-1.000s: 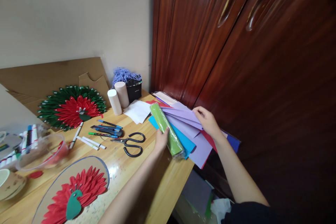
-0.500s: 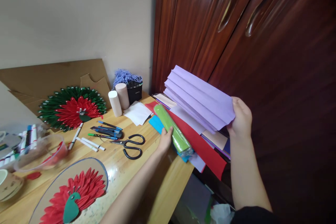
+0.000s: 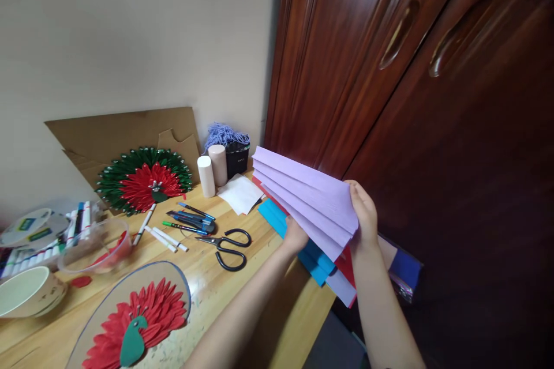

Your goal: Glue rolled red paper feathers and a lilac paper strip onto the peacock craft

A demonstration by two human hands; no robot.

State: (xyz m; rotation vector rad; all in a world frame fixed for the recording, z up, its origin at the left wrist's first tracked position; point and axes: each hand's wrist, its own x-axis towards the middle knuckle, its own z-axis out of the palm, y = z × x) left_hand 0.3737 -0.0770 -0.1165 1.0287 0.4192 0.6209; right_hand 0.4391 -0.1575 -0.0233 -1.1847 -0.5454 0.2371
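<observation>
My right hand (image 3: 366,216) grips the near end of a fanned stack of folded lilac paper sheets (image 3: 303,196), held above the table's right end. My left hand (image 3: 295,236) reaches under that stack, and its fingers are hidden behind the paper. Beneath lie a blue sheet (image 3: 277,216), red paper (image 3: 346,265) and other coloured sheets that overhang the table edge. The green roll seen before is hidden.
Black scissors (image 3: 229,245), several pens (image 3: 190,220), two small cylinders (image 3: 212,170), a red-and-green paper fan ornament (image 3: 145,179), a red paper peacock on cardboard (image 3: 134,323), a plastic bowl (image 3: 95,248) and a cup (image 3: 26,294) lie on the wooden table (image 3: 277,323). A dark wardrobe (image 3: 389,98) stands right.
My right hand lifted the lilac stack off the pile, then brought it lower and nearer. My left hand left the green roll's side and went under the stack. The view shifted left.
</observation>
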